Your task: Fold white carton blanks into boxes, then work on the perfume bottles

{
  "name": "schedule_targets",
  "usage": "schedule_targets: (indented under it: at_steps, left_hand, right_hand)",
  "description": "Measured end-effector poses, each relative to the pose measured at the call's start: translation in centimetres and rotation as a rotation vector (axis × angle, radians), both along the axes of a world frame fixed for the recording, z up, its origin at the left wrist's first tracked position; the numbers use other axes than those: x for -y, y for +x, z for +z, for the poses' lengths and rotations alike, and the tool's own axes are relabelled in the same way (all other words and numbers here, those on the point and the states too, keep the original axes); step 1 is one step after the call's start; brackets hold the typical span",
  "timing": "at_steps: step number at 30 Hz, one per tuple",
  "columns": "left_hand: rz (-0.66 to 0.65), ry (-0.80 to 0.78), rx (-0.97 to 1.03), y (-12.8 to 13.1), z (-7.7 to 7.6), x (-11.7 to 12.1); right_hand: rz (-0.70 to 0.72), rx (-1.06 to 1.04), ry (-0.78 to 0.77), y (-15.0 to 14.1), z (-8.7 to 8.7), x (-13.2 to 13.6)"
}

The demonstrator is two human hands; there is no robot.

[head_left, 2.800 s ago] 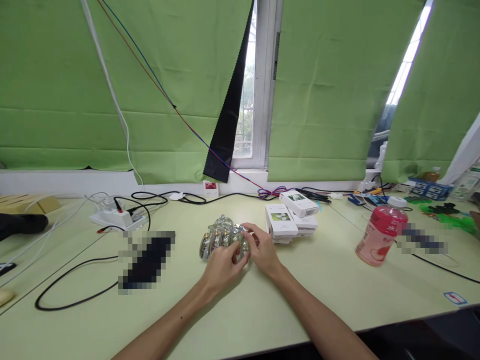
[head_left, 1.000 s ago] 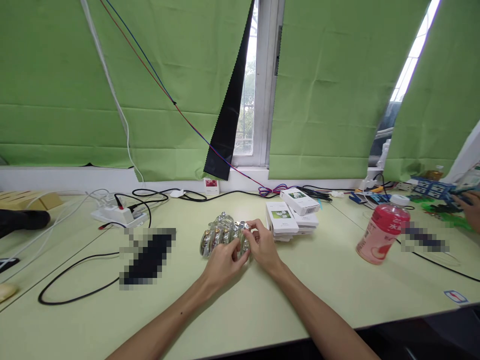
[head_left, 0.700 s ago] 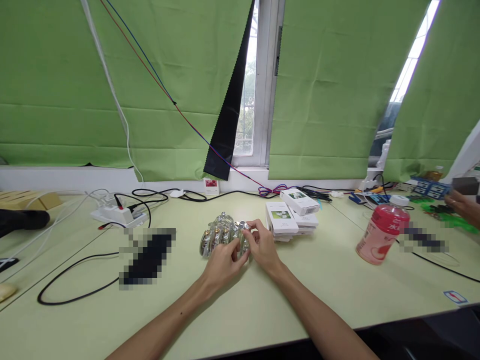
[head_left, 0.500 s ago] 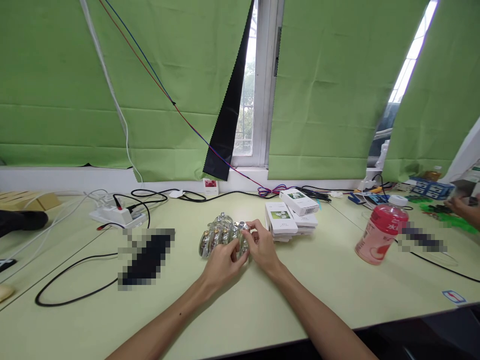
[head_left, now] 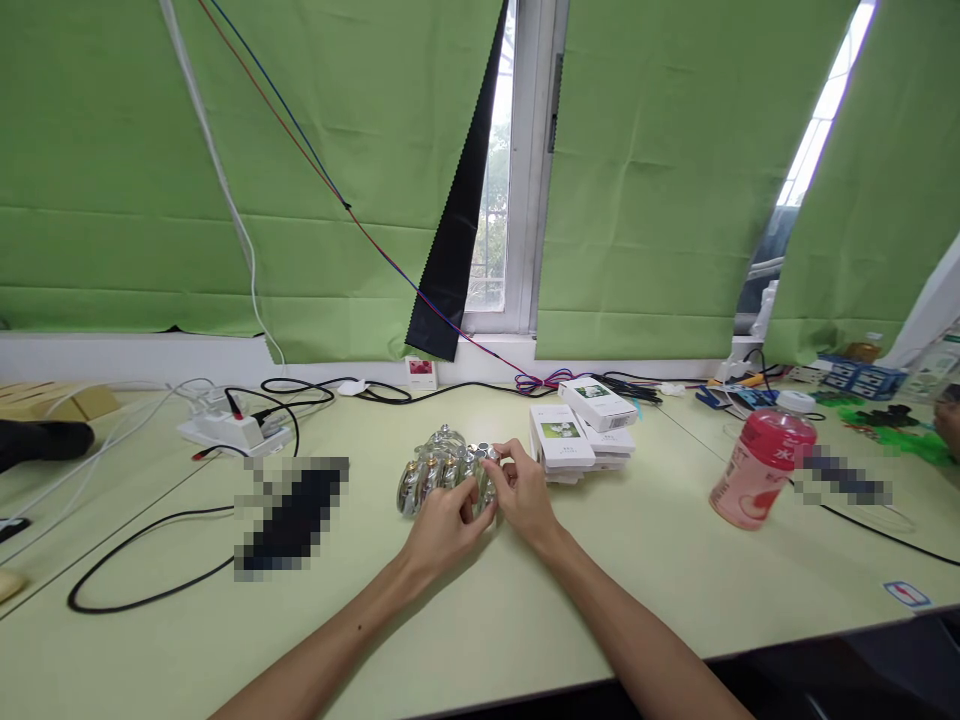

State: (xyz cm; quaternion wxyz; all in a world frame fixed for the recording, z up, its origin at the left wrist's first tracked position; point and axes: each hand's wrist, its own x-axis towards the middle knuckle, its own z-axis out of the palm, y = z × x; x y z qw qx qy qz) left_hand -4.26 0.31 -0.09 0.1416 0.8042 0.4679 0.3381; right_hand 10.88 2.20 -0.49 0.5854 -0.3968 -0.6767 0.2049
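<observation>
A cluster of small shiny silver bottles (head_left: pixel 436 466) wrapped in clear film lies on the pale green table (head_left: pixel 525 620), near the middle. My left hand (head_left: pixel 444 527) curls around the near side of the cluster, fingers closed on it. My right hand (head_left: pixel 523 491) pinches the right end of the cluster with thumb and fingertips. Both hands grip the same bundle; what the fingertips do on the film is hidden.
A stack of white boxes (head_left: pixel 582 431) sits just right of the hands. A pink bottle (head_left: pixel 760 467) stands further right. A blurred dark object (head_left: pixel 292 518), a black cable (head_left: pixel 142 570) and a white power strip (head_left: pixel 229 430) lie left. Another person's hand (head_left: pixel 949 420) shows at the far right edge.
My hands have stayed on the silver bundle with only slight finger shifts. The other person's hand at the far right has drawn back toward the frame edge.
</observation>
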Motion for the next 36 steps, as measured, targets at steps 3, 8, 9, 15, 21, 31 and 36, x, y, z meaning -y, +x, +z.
schedule_targets:
  at_steps: [3,8,9,15,21,31,36]
  left_hand:
    - [-0.001,-0.007,0.008,-0.02,-0.02,-0.07]
    - [-0.015,-0.017,0.016,0.04,0.05,-0.11]
    - [-0.018,-0.02,0.019,0.03,0.04,-0.11]
    - [-0.032,-0.033,0.032,-0.11,-0.12,-0.2]
    - [-0.04,-0.034,0.031,-0.11,-0.29,-0.34]
    - [-0.026,-0.039,0.019,0.0,-0.11,-0.15]
    - [-0.022,-0.033,-0.003,0.1,0.1,-0.11]
  right_hand:
    - [-0.01,-0.007,0.002,-0.06,0.0,-0.01]
    - [-0.014,-0.014,-0.002,-0.11,0.04,0.04]
    - [-0.014,-0.015,-0.003,-0.12,0.04,0.06]
    - [-0.01,-0.029,-0.002,-0.22,0.01,0.09]
    - [-0.015,-0.027,0.006,-0.29,-0.14,-0.08]
    - [-0.036,-0.023,0.005,-0.35,-0.17,-0.06]
    - [-0.038,-0.035,-0.012,-0.37,-0.15,-0.11]
